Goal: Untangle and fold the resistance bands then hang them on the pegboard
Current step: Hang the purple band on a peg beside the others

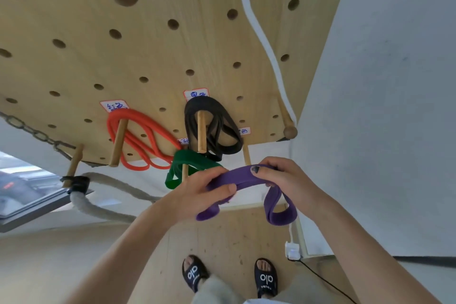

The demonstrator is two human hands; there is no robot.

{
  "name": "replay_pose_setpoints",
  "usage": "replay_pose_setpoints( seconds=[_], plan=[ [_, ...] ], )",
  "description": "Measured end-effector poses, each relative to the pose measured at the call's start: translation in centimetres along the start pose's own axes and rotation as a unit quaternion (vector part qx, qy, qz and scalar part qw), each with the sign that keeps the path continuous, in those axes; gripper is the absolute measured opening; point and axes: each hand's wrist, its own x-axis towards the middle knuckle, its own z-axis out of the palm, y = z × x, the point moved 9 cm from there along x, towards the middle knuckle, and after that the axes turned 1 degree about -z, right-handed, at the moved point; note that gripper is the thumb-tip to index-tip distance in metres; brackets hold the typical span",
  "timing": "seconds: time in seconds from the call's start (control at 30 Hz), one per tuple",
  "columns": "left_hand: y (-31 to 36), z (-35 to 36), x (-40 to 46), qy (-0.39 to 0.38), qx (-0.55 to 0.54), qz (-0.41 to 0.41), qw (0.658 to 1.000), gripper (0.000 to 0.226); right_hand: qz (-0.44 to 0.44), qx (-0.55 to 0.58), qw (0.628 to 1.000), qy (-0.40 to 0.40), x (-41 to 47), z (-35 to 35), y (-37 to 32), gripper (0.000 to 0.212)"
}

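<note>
We grip folded purple band (246, 179) below pegboard (172, 57): left hand (199, 195) and right hand (283, 180) fingers curled round it. Red (138, 140), black (217, 126), green (190, 165) bands on pegs.

A folded purple band (243, 179) is gripped by the left hand (197, 195) and right hand (283, 177) below the pegboard (148, 57), where red (138, 140), black (214, 126) and green bands (190, 168) are hung.

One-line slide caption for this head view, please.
Both hands, left and right, hold a folded purple resistance band below the wooden pegboard, where orange, black and green bands hang.
</note>
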Motion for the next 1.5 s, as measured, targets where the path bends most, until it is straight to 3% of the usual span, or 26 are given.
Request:
replay_pose_setpoints(
  seconds=[0.1,0.27,0.4,0.77,1.03,1.5],
  plan=[
    [-0.6,0.2,0.9,0.004,-0.126,-0.033,0.991,0.021,0.001,0.026,0.999,0.02,0.8,-0.6,0.2,0.024],
    [-0.5,0.4,3.1,0.033,-0.202,-0.039,0.978,0.027,0.021,0.044,0.997,0.052,2.1,-1.4,1.2,0.02],
    [-0.7,1.0,5.1,0.067,-0.219,-0.041,0.973,0.022,0.033,0.065,0.993,0.092,3.4,-2.7,1.9,0.03],
    [-4.2,2.0,8.0,0.134,-0.248,-0.118,0.952,0.026,0.03,-0.039,0.989,0.136,5.4,-2.3,3.7,0.023],
    [-5.9,2.6,8.5,0.147,-0.176,-0.138,0.964,0.029,0.033,-0.108,0.988,0.105,7.1,-2.1,6.0,0.023],
    [-5.2,3.3,9.1,0.069,-0.063,-0.07,0.993,0.033,0.046,-0.041,0.993,0.104,7.5,-1.9,7.8,0.018]
  ],
)
